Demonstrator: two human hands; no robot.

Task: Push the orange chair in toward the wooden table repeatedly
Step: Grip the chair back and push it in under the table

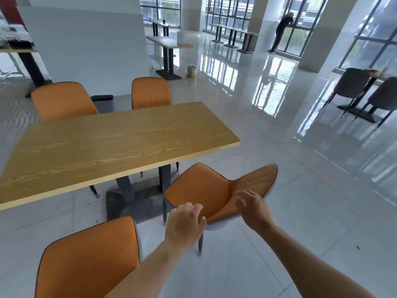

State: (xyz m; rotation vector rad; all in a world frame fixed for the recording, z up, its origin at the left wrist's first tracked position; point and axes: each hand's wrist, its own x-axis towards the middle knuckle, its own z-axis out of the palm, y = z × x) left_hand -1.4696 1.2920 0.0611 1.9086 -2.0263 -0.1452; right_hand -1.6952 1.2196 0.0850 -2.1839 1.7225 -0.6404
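One orange chair (197,188) stands pulled out at the lower middle of the frame. Its seat is angled toward the near long edge of the wooden surface (120,143) and its back is swung out to the right, so it sits askew to that edge. The seat's far corner lies just beside the edge; most of the chair is out on the tiled floor (247,265).

Both hands are at the top rim of the chair's back. The left hand (184,224) is at the rim's lower left end with fingers loosely bent. The right hand (253,209) is further along, fingers spread and slightly curved over the back's inner face. Neither is closed round the rim. Blur hides whether they touch it or hover just above.

This looks like the set-up for a push, with the chair not yet driven in. The next move likely calls for palms planted on the back and a shove toward the upper left. The right hand would need to push harder, to square the chair as its legs slide. The dark table base (133,201) sits in the path of the legs, and a second orange chair (86,259) stands near at the lower left.

Beyond the surface are two more orange chairs (64,100) (151,93), with a grey bin (103,103) between them. Grey chairs (352,84) stand at the right, and a person (281,33) is at the upper right windows.
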